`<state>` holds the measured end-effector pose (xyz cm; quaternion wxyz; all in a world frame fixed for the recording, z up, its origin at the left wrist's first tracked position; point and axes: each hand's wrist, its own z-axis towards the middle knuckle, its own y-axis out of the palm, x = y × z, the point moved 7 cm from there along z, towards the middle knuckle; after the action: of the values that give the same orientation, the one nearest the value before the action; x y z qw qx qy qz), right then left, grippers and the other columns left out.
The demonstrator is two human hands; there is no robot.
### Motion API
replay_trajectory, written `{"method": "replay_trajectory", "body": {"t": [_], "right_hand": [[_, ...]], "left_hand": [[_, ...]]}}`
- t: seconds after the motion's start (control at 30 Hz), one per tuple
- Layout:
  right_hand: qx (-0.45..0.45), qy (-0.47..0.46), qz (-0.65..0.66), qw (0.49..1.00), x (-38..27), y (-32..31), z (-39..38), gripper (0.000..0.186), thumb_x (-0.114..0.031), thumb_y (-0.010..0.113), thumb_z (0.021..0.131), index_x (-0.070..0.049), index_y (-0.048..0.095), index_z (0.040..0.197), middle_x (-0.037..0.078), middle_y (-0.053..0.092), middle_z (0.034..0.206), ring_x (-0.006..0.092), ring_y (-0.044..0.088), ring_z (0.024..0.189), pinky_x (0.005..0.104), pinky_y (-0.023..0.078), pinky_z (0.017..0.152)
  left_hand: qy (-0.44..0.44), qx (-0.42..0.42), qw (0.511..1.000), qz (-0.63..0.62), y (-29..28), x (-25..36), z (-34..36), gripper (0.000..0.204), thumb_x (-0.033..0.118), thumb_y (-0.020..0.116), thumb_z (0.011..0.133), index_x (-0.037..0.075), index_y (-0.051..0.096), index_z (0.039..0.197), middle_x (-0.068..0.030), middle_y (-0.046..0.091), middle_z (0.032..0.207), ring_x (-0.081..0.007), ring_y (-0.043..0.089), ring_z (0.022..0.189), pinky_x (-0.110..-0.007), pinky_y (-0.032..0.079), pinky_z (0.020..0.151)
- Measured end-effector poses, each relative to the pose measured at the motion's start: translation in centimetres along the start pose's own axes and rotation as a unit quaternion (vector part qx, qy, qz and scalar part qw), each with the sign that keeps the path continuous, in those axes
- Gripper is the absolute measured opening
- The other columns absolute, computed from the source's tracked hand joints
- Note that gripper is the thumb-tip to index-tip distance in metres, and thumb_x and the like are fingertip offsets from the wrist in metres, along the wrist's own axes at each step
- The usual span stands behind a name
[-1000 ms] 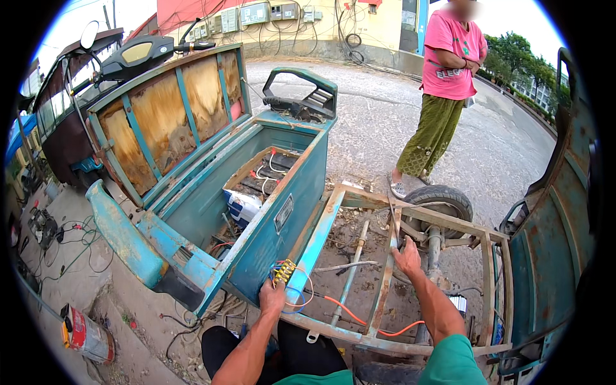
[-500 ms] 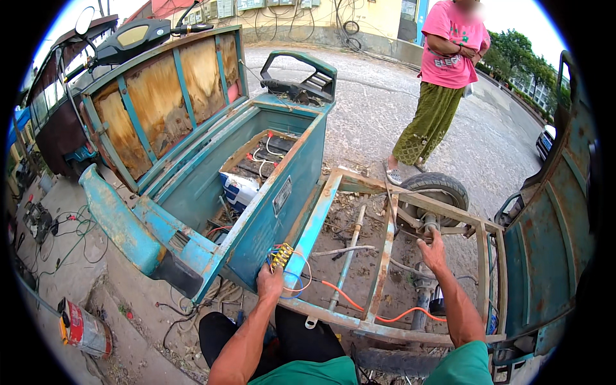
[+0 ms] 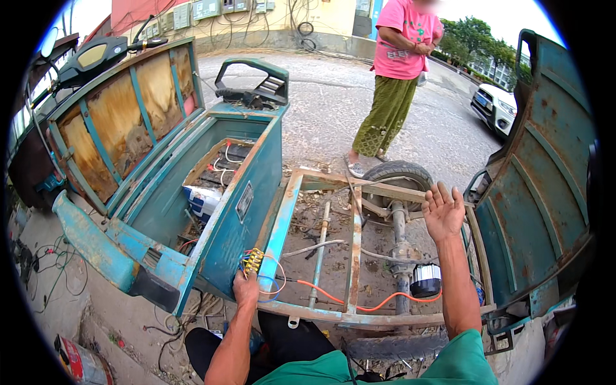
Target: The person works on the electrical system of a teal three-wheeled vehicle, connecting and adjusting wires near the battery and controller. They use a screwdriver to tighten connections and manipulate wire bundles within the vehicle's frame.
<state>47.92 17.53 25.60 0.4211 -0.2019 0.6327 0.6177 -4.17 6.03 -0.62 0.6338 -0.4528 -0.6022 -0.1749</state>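
In the head view, the person's left hand (image 3: 246, 289), just below and left of centre, grips a yellow terminal block (image 3: 253, 261) with wires attached, beside the side wall of a teal box (image 3: 221, 234). The right hand (image 3: 444, 213), right of centre, is raised open and bare, over a rusty metal frame (image 3: 355, 256). An orange cable (image 3: 378, 310) runs across the lower middle; a person in pink (image 3: 399, 54) stands at upper right.

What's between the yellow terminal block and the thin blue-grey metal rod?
Head view: blue metal rail, looping white wire, blue wire, grey hose, orange cable and brown dirt.
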Motion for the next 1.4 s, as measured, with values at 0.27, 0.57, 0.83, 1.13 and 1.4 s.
{"method": "replay_trajectory", "body": {"t": [0.27, 0.57, 0.83, 1.13, 1.4], "right_hand": [[-0.168, -0.022, 0.193, 0.966, -6.6, 6.5, -4.7, 0.064, -0.053, 0.050, 0.099, -0.006, 0.048, 0.143, -0.002, 0.052, 0.070, 0.0109, 0.044, 0.055, 0.0290, 0.035, 0.059], [-0.472, 0.099, -0.326, 0.813, 4.4, 14.1, -18.4, 0.064, -0.050, 0.063, 0.091, -0.002, 0.060, 0.133, 0.006, 0.065, 0.077, 0.0134, 0.059, 0.060, 0.0295, 0.051, 0.057], [-0.564, 0.045, -0.495, 0.660, 14.3, 12.4, -24.2, 0.047, -0.026, 0.066, 0.087, -0.002, 0.062, 0.128, 0.011, 0.070, 0.080, 0.0280, 0.066, 0.068, 0.0415, 0.053, 0.065], [-0.519, 0.108, -0.494, 0.689, 17.1, 8.9, -23.0, 0.049, -0.022, 0.065, 0.084, -0.002, 0.062, 0.128, 0.013, 0.071, 0.082, 0.0283, 0.069, 0.074, 0.0419, 0.054, 0.071], [-0.496, 0.104, -0.493, 0.707, 19.6, 5.8, -22.1, 0.046, -0.026, 0.062, 0.088, -0.002, 0.063, 0.126, 0.017, 0.071, 0.084, 0.0311, 0.070, 0.078, 0.0436, 0.054, 0.073]], "left_hand": [[0.002, -0.008, 1.000, 0.012, 0.4, 0.3, -0.3, 0.037, 0.024, 0.062, 0.089, -0.005, 0.063, 0.112, -0.0279, 0.069, 0.103, -0.0456, 0.066, 0.098, -0.049, 0.049, 0.086], [0.008, -0.004, 1.000, -0.005, -0.4, -0.1, -0.2, 0.035, 0.023, 0.061, 0.089, -0.005, 0.063, 0.110, -0.0249, 0.070, 0.100, -0.0419, 0.067, 0.093, -0.047, 0.049, 0.084], [0.019, -0.001, 1.000, -0.018, 0.4, -1.1, 0.4, 0.032, 0.022, 0.061, 0.090, -0.005, 0.064, 0.108, -0.0222, 0.070, 0.098, -0.0381, 0.067, 0.090, -0.045, 0.049, 0.082], [0.026, 0.024, 0.999, 0.038, 0.2, -0.2, 0.2, 0.034, 0.022, 0.060, 0.091, -0.006, 0.065, 0.111, -0.0250, 0.071, 0.102, -0.0412, 0.068, 0.094, -0.047, 0.050, 0.084], [0.028, 0.013, 0.999, 0.017, 0.2, -0.3, 0.4, 0.031, 0.019, 0.061, 0.092, -0.007, 0.065, 0.109, -0.0231, 0.071, 0.100, -0.0367, 0.068, 0.090, -0.045, 0.049, 0.083]]}}
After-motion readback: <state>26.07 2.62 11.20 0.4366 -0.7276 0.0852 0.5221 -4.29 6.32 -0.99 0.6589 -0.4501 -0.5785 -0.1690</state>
